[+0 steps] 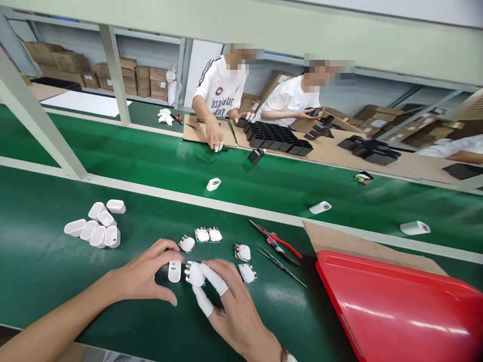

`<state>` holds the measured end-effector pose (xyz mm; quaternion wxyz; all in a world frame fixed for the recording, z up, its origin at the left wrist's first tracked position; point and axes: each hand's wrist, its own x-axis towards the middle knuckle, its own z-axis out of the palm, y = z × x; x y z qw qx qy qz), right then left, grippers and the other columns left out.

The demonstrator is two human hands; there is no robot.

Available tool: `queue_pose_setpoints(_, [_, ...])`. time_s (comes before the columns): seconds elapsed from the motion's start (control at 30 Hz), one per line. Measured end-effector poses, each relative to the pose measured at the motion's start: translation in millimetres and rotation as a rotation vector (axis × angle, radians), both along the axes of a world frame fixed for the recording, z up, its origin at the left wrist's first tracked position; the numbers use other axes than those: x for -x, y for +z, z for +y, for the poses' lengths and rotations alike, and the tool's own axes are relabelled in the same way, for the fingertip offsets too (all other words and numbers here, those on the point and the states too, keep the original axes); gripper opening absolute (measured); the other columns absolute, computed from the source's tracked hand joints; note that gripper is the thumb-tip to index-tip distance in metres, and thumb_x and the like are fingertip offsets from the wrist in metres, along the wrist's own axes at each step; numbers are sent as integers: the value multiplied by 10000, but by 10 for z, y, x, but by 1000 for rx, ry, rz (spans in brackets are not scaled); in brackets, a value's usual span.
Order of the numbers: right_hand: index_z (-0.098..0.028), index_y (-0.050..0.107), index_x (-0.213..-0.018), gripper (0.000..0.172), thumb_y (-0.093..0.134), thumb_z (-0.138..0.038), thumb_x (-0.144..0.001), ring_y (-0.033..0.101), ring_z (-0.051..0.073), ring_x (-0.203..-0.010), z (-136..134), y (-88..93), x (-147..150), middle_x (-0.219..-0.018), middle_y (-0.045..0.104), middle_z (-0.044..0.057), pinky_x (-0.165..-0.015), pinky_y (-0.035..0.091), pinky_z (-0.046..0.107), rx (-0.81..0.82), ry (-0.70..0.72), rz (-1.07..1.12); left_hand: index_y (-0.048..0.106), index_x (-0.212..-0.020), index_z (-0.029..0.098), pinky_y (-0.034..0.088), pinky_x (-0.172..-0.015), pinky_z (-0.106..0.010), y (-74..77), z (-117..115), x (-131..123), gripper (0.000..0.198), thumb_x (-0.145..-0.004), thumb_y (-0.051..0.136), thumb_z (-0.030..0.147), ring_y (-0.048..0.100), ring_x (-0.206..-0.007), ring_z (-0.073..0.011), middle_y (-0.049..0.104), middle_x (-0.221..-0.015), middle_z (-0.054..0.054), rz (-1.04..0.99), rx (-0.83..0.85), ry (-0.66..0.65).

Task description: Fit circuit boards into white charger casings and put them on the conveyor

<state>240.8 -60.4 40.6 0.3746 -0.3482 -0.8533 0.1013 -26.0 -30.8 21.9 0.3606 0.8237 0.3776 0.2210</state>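
Right hand (pixel 236 309): grip pinching board (pixel 196 275), just right of case (pixel 174 272). Left hand (pixel 141 277): grip spread about case on green surface (pixel 132 329). Nearby: 5 more boards (pixel 242 252), tweezers (pixel 282 268), pliers (pixel 274 239). Farther left: 7 more cases (pixel 98 236). Far side: co-workers (pixel 222 90).

On the green surface (pixel 151 218), there is free room between the group of white cases (pixel 98 236) and the small circuit boards (pixel 203 235), beyond the left hand (pixel 145 274). To the right, the pliers (pixel 271 238) and the tweezers (pixel 284 268) lie across the way, and after them the large red bin (pixel 400 306) blocks the passage.
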Motion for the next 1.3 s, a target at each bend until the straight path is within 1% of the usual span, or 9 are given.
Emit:
queue_pose_setpoints(0.07, [-191,479,-1487,579,637,-30,-954,596,301,-1146,5,3,9,-1291,617,165,-922,596,483,-15,16,-32,627,-1292,275,582,-1017,-419,-79,-51,-40,527,-838,880,364,633,-1217,-288,607,-1318,-96,-3,-54,34])
queue_pose_setpoints(0.13, [-187,492,-1477,572,643,-28,-949,591,306,-1153,3,13,23,-1297,608,170,-930,593,491,-22,30,-58,584,-1328,272,576,-1012,-408,-152,-96,-91,429,-944,773,296,639,-1196,-268,634,-1267,-89,-19,-116,51])
queue_pose_setpoints(0.3, [-167,525,-1429,517,639,-30,-944,581,315,-1159,-16,18,72,-1288,597,179,-934,587,494,-25,55,-83,339,-1542,286,612,-921,-437,-218,-154,-140,665,-995,712,350,662,-1146,-288,632,-1293,-125,-18,-236,128])
queue_pose_setpoints(0.57, [-137,549,-1352,493,591,29,-890,533,361,-1202,-6,-95,105,-1330,568,198,-937,583,554,-18,96,-181,321,-1540,240,619,-865,-412,-226,-148,-129,598,-1037,623,356,673,-1108,-299,637,-1234,-140,11,-357,134])
queue_pose_setpoints(0.87, [-172,614,-1241,393,524,12,-906,547,341,-1166,40,23,217,-1313,577,183,-881,618,533,-5,68,-288,368,-1506,231,605,-924,-403,-188,-133,-102,560,-1026,640,322,679,-1118,-290,661,-1244,-134,8,-346,154])
queue_pose_setpoints(1.03, [-185,632,-1146,298,543,-7,-925,570,339,-1144,60,28,258,-1285,590,176,-845,633,521,-16,65,-287,380,-1515,235,602,-922,-408,-249,-138,-108,579,-1013,659,309,681,-1129,-296,661,-1264,-133,-2,-330,162])
queue_pose_setpoints(1.1, [-170,610,-1244,316,574,-53,-953,578,341,-1161,70,48,247,-1307,586,187,-877,635,531,39,81,-281,375,-1518,241,600,-915,-420,-274,-135,-118,630,-986,705,315,682,-1124,-303,665,-1269,-131,-11,-305,162])
queue_pose_setpoints(1.2, [-159,481,-1480,490,614,-170,-1008,569,347,-1267,88,103,204,-1399,560,209,-972,625,537,117,84,-276,363,-1523,273,591,-931,-434,-270,-123,-115,752,-912,800,289,682,-1121,-298,678,-1280,-106,-21,-184,150])
queue_pose_setpoints(1.3, [-190,495,-1480,472,614,-183,-1023,585,329,-1301,104,104,184,-1429,560,200,-1006,621,518,113,107,-254,310,-1562,319,588,-976,-406,-224,-109,-86,825,-899,787,198,660,-1226,-276,692,-1323,-63,-47,5,115])
